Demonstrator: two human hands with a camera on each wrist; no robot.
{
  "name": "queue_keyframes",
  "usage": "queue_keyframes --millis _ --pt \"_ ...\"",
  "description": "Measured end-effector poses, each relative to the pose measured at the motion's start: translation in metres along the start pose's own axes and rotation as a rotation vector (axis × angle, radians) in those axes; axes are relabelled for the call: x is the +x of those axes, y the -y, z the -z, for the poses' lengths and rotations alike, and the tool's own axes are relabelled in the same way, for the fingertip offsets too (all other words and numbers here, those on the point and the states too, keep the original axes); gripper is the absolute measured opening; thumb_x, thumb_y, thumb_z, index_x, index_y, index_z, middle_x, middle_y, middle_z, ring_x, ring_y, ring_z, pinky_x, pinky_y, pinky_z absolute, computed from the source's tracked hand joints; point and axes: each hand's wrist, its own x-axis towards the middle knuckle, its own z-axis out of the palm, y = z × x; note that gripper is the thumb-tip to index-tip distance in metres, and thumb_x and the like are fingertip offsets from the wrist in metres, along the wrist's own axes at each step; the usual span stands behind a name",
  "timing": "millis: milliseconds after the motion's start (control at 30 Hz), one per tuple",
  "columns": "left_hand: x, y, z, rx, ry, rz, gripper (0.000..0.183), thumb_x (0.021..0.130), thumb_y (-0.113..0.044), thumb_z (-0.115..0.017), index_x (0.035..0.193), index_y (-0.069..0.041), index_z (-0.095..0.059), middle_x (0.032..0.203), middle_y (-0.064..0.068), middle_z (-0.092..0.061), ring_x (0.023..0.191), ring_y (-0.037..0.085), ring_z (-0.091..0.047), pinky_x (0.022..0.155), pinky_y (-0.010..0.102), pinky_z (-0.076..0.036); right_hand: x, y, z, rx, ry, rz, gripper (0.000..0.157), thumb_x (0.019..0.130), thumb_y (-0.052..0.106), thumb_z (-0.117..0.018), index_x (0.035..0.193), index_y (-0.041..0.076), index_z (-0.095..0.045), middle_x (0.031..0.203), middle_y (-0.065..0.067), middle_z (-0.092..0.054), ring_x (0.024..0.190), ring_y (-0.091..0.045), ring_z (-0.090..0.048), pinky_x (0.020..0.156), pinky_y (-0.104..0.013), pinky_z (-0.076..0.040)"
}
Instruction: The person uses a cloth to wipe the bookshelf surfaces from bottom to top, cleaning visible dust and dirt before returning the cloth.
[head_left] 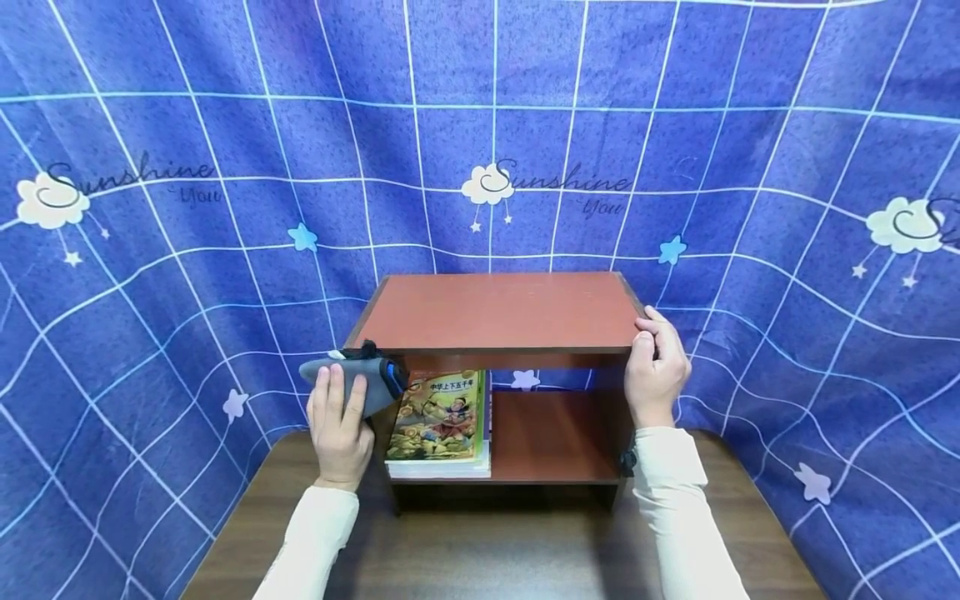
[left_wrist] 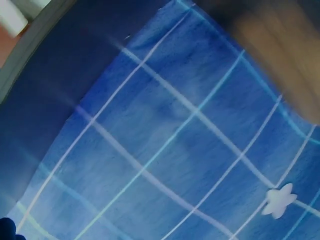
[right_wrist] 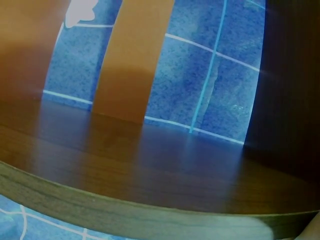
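Note:
A small reddish-brown wooden shelf [head_left: 502, 312] stands on the table. My left hand [head_left: 341, 425] holds a folded grey fabric item [head_left: 360, 375] with black and blue parts at the shelf's front left corner. The fingers lie across its face; the thumb is mostly hidden. At the front right corner, my right hand [head_left: 657, 367] grips the top edge with curled fingers. Books [head_left: 438, 417] with an illustrated top cover fill the left of the lower compartment. The right wrist view shows the shelf's lower board [right_wrist: 125, 165] and an orange-brown upright strip [right_wrist: 132, 65]; the hand barely shows.
The brown wooden table [head_left: 480, 542] extends in front of and beside the shelf. A blue gridded curtain [head_left: 480, 142] with clouds and stars hangs behind and on both sides. A dark side panel [right_wrist: 290, 90] bounds the right wrist view.

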Motion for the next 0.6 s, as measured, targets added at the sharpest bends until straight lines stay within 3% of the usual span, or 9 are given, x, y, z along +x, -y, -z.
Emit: queue_keyframes --millis 200,433,600 --pt "-0.041 -0.006 0.017 -0.029 0.099 -0.018 0.059 0.06 0.005 -0.037 0.111 0.0 -0.066 0.12 0.028 -0.056 0.111 0.052 -0.048 0.09 0.062 -0.035 0.002 0.001 0.0 0.004 -0.005 0.006 0.026 0.081 0.011 -0.048 0.083 0.004 -0.073 0.106 0.004 -0.069 0.1 -0.015 -0.064 0.086 -0.023 -0.045" --pt "-0.067 -0.011 0.03 -0.013 0.209 0.027 0.057 0.065 0.004 -0.039 0.115 -0.001 -0.066 0.123 0.027 -0.056 0.112 0.049 -0.049 0.088 0.062 -0.035 0.003 0.001 -0.001 0.011 -0.015 0.007 0.026 0.081 0.011 -0.048 0.083 0.005 -0.073 0.105 0.005 -0.069 0.099 -0.015 -0.064 0.085 -0.023 -0.045" --pt "-0.103 -0.01 0.05 -0.027 0.351 0.022 0.058 0.069 0.002 -0.035 0.119 -0.003 -0.065 0.125 0.024 -0.056 0.113 0.047 -0.05 0.088 0.062 -0.036 0.0 0.0 -0.001 0.001 -0.007 -0.004 0.026 0.082 0.011 -0.048 0.083 0.006 -0.073 0.106 0.006 -0.069 0.1 -0.014 -0.064 0.085 -0.022 -0.045"
